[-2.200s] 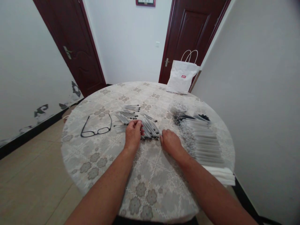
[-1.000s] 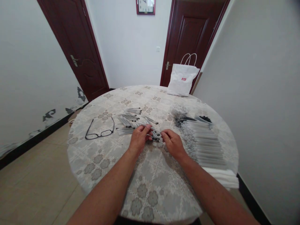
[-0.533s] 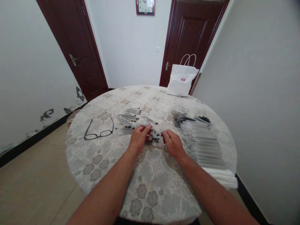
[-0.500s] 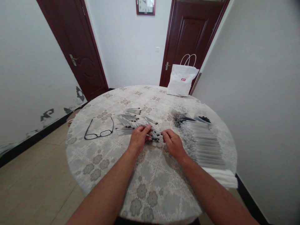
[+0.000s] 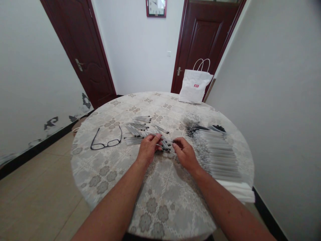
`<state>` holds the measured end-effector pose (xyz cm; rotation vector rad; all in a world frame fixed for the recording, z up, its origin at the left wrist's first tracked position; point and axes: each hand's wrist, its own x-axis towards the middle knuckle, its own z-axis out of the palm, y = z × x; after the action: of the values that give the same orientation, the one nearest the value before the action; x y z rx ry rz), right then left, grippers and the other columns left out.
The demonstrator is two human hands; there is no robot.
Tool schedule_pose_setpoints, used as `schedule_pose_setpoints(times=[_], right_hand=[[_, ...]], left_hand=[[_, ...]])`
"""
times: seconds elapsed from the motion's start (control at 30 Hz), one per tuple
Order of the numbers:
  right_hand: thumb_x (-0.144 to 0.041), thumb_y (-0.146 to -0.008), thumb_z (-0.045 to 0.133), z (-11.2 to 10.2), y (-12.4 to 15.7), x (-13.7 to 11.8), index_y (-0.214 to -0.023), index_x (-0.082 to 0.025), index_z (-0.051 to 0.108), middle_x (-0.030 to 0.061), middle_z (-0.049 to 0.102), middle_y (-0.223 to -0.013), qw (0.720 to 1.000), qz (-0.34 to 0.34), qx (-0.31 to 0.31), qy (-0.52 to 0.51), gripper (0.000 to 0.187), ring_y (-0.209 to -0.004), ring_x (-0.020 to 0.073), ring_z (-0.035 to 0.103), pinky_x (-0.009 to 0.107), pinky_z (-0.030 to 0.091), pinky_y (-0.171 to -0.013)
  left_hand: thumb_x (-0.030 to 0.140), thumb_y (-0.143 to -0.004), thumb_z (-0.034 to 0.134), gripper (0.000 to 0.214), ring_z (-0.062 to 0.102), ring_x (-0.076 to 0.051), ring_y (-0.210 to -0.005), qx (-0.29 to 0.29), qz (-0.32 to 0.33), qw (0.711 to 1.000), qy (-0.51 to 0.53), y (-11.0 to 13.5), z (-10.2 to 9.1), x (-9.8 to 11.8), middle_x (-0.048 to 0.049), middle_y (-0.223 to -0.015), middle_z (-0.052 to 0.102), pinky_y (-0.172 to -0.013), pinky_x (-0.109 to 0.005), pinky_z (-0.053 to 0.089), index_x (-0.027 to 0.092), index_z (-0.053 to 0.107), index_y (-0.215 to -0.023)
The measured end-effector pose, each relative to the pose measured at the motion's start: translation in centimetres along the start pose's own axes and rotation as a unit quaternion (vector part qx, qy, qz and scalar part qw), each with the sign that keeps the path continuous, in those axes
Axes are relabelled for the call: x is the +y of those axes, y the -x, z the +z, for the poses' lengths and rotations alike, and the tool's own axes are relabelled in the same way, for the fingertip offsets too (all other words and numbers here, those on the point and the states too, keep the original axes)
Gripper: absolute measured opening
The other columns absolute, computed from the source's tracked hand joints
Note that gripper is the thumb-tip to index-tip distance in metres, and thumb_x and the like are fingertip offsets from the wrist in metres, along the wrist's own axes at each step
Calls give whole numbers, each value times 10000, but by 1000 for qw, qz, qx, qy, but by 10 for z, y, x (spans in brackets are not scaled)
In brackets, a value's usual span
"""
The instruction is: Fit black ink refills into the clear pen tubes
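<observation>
A round table in a grey floral cloth (image 5: 150, 187) bears, to the right, a broad stack of translucent plastic tubes (image 5: 223, 154). At centre-left lie slim grey tubes with dark tips (image 5: 136, 129), probably light, fairly stiff, smooth enough to roll, and best held mid-shaft. The right hand (image 5: 185, 154) brings thumb and forefinger to a tiny dark piece (image 5: 173, 141); whether it is gripped, I cannot tell. The left hand (image 5: 147, 147), farther left, closes thumb and fingers on slim tubes at the near end of the spread.
</observation>
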<state>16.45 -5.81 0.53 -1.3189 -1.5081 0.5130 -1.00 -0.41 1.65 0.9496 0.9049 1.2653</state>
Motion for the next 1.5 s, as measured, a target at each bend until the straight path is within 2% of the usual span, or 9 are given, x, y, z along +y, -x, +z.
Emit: schedule_pose_setpoints(times=[0.1,0.3,0.4,0.53,0.73,0.97,1.17,1.3,1.5], right_hand=[[-418,-942,565,1,1,1,-1232,-211,597,19,681,-920,1000,10,6,-29,359,-751,166,621,271,471,-700],[-467,-995,453,1,-2,4,-790,-212,614,-9,593,-655,999,31,-22,9,364,-620,161,545,271,410,-611],[-430,-924,585,2,-1,4,-1047,-211,635,16,667,-844,999,20,3,-32,256,-708,167,595,269,453,-650],[-467,-955,531,3,1,4,-1287,-218,556,23,674,-930,996,38,3,-75,416,-663,150,605,269,472,-624],[-497,-987,464,2,-2,5,-833,-203,641,-9,600,-652,999,46,-27,-13,376,-606,152,558,261,431,-593],[-466,-942,561,6,-1,4,-1241,-221,582,15,692,-910,996,41,4,-82,387,-651,140,609,258,477,-612],[-485,-996,449,3,-3,-1,-801,-202,645,-25,598,-599,997,60,-29,-38,396,-538,127,547,245,421,-556],[-424,-924,574,5,-3,0,-957,-202,656,-26,641,-682,996,51,-7,-78,239,-572,132,570,249,450,-573],[-409,-876,642,9,-2,4,-1095,-207,636,23,698,-871,990,53,15,-128,299,-655,145,619,262,506,-602]], left_hand=[[513,-712,816,418,621,-146,-677,-2,6,1000,1,-1,-1,-1,-61,-845,702,-494,-230,508,148,731,-897],[513,-727,807,415,613,-147,-676,-8,6,1000,-11,-2,0,-2,-68,-852,698,-483,-228,501,142,737,-900],[528,-722,808,431,616,-146,-672,-3,8,1000,-11,-2,-1,-2,-69,-850,698,-487,-228,499,140,737,-896],[528,-712,814,439,616,-148,-676,-2,6,1000,-9,-1,-1,-2,-68,-848,700,-489,-227,500,141,737,-904],[527,-726,807,436,608,-152,-691,-8,12,1000,-23,-1,0,-1,-65,-846,699,-491,-224,504,138,735,-907],[543,-729,802,453,621,-154,-698,-10,12,1000,-24,-1,-1,-1,-70,-852,700,-499,-220,508,136,734,-917],[532,-712,821,442,625,-150,-696,4,5,1000,-28,-1,0,1,-59,-834,702,-493,-210,501,139,727,-890],[526,-716,817,436,629,-145,-675,0,4,1000,-20,-1,0,2,-63,-834,707,-496,-216,501,134,719,-880],[557,-706,811,454,638,-155,-680,6,7,1000,-26,0,0,1,-67,-843,715,-500,-225,504,144,718,-872]])
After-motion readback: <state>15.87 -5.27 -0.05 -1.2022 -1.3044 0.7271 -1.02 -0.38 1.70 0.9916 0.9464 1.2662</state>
